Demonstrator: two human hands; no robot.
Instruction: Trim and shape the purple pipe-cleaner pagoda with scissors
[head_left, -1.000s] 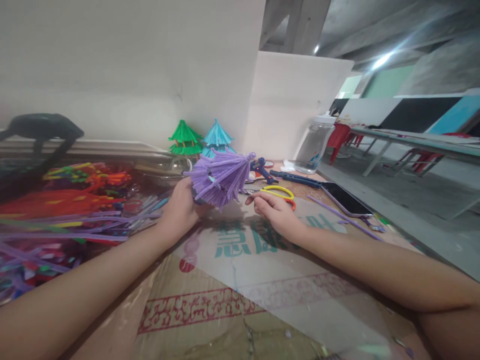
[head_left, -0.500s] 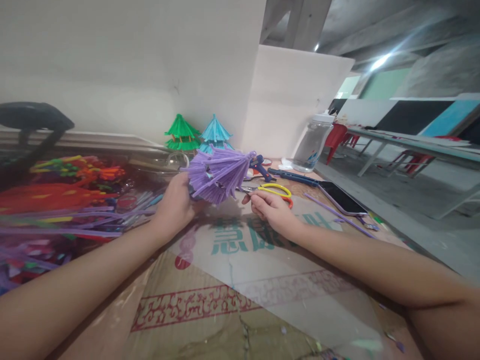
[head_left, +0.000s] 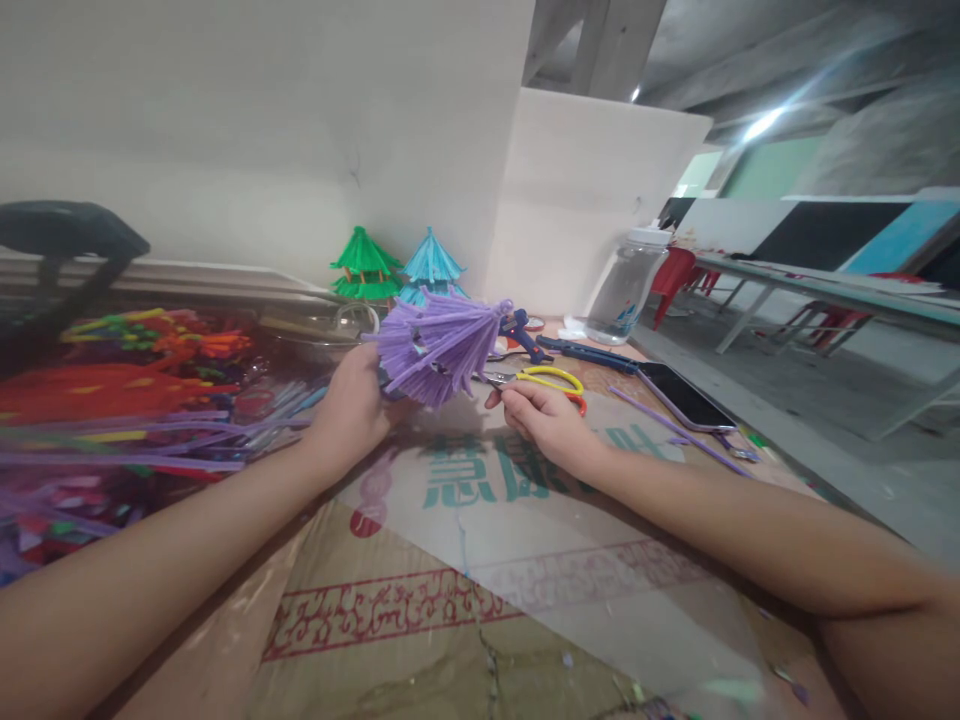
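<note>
My left hand (head_left: 356, 400) is closed around the underside of a purple pipe-cleaner model (head_left: 439, 345), shaped like a tiered, pointed roof. The model is tilted, its tip to the right, and its fuzzy strips fan out towards my left hand. My right hand (head_left: 544, 420) is just below and right of the model's edge, thumb and fingers pinched together. What is in that pinch, if anything, is too small to make out. Right behind my right hand lie scissors (head_left: 551, 376) with yellow and red handles.
A green model (head_left: 364, 265) and a light blue model (head_left: 431, 262) stand by the wall. Bundles of coloured pipe cleaners (head_left: 112, 395) lie at left. A blue glue gun (head_left: 529, 335), a phone (head_left: 686, 395), a clear bottle (head_left: 628, 285) and a loose purple strip (head_left: 675, 430) are at right.
</note>
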